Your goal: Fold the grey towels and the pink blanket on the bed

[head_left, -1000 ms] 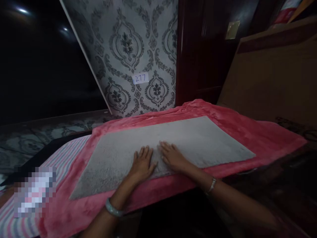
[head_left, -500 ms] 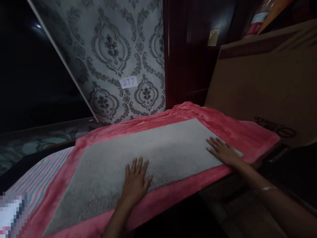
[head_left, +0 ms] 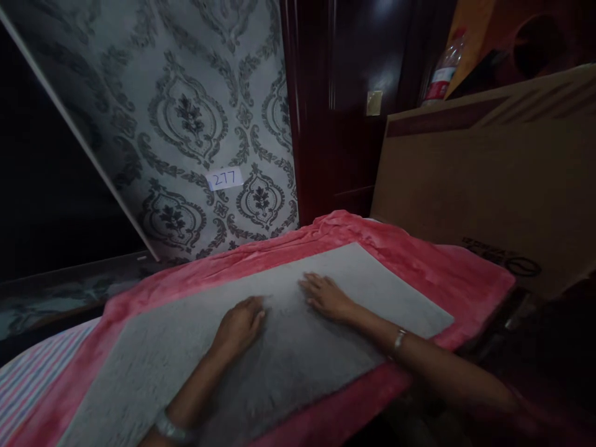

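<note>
A grey rectangular mat [head_left: 321,360] with a short, plush-looking surface lies flat on a pink fleecy blanket [head_left: 456,267]. My left hand [head_left: 239,326] rests palm down near the mat's middle, its fingers extended and slightly blurred, with a band at the wrist. To its right, my right hand [head_left: 328,297] also lies palm down on the mat, fingers stretched out. Neither hand grips anything. The two hands are a short distance apart, and my forearms cover parts of the mat's near side.
A large cardboard box [head_left: 465,180] stands at the right, with a plastic bottle [head_left: 440,77] behind its top edge. Patterned wallpaper carrying a paper label [head_left: 226,179] marked 277 is at the back. Striped cloth [head_left: 41,366] shows at the left, and a dark red door [head_left: 335,155] rises behind.
My right hand has moved left from the mat's right end to its middle. My left hand has shifted farther inward over the mat. The camera view has tilted up a little.
</note>
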Demonstrator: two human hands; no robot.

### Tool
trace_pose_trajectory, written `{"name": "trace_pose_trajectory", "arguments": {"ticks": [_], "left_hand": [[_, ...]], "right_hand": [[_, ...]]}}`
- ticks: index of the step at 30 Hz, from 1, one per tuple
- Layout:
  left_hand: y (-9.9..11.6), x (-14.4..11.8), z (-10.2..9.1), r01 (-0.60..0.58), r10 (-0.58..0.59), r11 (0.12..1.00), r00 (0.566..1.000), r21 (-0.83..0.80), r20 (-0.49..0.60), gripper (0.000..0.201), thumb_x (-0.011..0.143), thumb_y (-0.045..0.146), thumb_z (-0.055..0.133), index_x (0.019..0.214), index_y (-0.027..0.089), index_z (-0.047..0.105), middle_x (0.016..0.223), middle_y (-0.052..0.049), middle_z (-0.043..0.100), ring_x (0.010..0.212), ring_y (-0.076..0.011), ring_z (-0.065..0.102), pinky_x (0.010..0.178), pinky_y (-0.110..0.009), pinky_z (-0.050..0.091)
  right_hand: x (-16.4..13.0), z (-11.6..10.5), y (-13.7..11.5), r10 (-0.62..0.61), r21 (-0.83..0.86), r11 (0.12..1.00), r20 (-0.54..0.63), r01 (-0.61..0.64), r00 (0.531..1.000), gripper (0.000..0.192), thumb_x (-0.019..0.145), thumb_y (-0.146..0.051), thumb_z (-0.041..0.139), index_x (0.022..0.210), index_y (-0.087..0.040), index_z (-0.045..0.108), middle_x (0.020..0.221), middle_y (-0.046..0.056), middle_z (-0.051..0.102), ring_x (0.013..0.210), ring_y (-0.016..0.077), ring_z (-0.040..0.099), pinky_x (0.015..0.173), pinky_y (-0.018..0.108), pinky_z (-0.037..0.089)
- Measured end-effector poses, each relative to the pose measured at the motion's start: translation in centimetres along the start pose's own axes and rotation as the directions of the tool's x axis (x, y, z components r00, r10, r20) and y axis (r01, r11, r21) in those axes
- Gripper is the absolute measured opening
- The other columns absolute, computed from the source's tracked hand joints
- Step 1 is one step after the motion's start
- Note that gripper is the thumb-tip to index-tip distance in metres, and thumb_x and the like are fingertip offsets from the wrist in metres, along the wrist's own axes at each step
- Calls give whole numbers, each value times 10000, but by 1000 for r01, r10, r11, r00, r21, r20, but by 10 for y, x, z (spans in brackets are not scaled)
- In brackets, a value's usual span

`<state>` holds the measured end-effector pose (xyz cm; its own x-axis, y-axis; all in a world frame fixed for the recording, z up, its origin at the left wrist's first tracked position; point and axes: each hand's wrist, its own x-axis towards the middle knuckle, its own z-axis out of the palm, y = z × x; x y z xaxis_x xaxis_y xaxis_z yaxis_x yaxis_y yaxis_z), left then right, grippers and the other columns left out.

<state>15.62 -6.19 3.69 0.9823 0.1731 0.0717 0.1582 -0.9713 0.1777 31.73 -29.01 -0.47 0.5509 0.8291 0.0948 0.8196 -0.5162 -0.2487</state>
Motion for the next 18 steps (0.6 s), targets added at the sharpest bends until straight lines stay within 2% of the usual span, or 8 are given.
{"name": "trace_pose_trajectory", "arguments": {"ticks": [2, 4, 7, 9, 11, 13, 15, 18], "left_hand": [[-9, 31, 6, 45, -44, 993, 999, 111, -10, 522, 954, 336, 424, 1456, 203, 478, 1517, -128, 468, 1424, -269, 396, 1164, -483, 310], [-19, 50, 18, 105, -105, 974, 994, 200, -9, 568, 966, 402, 405, 1506, 225, 401, 1584, -130, 356, 1477, -306, 289, 1165, -579, 258], [-31, 59, 37, 132, -134, 960, 991, 247, -10, 584, 986, 438, 337, 1539, 248, 334, 1626, -98, 253, 1505, -310, 202, 1163, -612, 231], [-36, 58, 44, 124, -125, 960, 992, 251, -12, 582, 993, 439, 310, 1542, 250, 324, 1631, -86, 235, 1511, -301, 183, 1174, -602, 214], [-37, 57, 46, 121, -122, 961, 992, 248, -11, 581, 993, 441, 308, 1543, 252, 322, 1630, -83, 234, 1511, -298, 184, 1177, -601, 208], [-37, 57, 45, 120, -120, 962, 993, 245, -14, 579, 992, 441, 316, 1541, 257, 325, 1626, -84, 244, 1508, -296, 197, 1176, -599, 212], [-36, 58, 44, 121, -121, 962, 993, 246, -13, 578, 990, 439, 326, 1539, 259, 330, 1621, -86, 256, 1505, -296, 210, 1174, -596, 219], [-35, 59, 44, 120, -121, 964, 993, 236, -8, 582, 987, 444, 332, 1539, 260, 331, 1621, -89, 257, 1504, -300, 213, 1173, -596, 223]], "right_hand": [[31, 6, -15, -67, 30, 997, 21, 66, 998, 607, 1001, -436, 365, 1563, -220, 289, 1627, 102, 163, 1499, 269, 158, 1188, 526, 179], [54, 9, -9, -85, 31, 996, 27, 84, 996, 619, 999, -502, 375, 1554, -235, 312, 1623, 78, 188, 1496, 270, 168, 1195, 530, 153], [66, 5, 39, -9, 3, 1000, 10, 9, 1000, 639, 990, -570, 369, 1544, -254, 335, 1615, 69, 227, 1493, 272, 182, 1199, 531, 119], [60, -5, 86, 156, -46, 987, -17, -157, 988, 627, 1003, -557, 330, 1544, -239, 339, 1612, 85, 240, 1491, 271, 188, 1198, 525, 125], [46, -16, 132, 370, -108, 921, -55, -374, 927, 610, 1013, -537, 296, 1545, -241, 338, 1616, 73, 237, 1493, 258, 184, 1201, 498, 140], [32, -23, 168, 496, -126, 855, -85, -503, 864, 618, 1021, -507, 252, 1561, -209, 298, 1620, 96, 217, 1496, 277, 170, 1196, 513, 152], [21, -25, 189, 549, -125, 820, -103, -558, 830, 629, 1025, -482, 213, 1574, -176, 257, 1621, 119, 200, 1497, 288, 158, 1195, 517, 158], [15, -18, 201, 565, -135, 802, -141, -581, 813, 628, 1025, -482, 183, 1576, -187, 253, 1621, 103, 210, 1494, 266, 178, 1202, 484, 164]]}}
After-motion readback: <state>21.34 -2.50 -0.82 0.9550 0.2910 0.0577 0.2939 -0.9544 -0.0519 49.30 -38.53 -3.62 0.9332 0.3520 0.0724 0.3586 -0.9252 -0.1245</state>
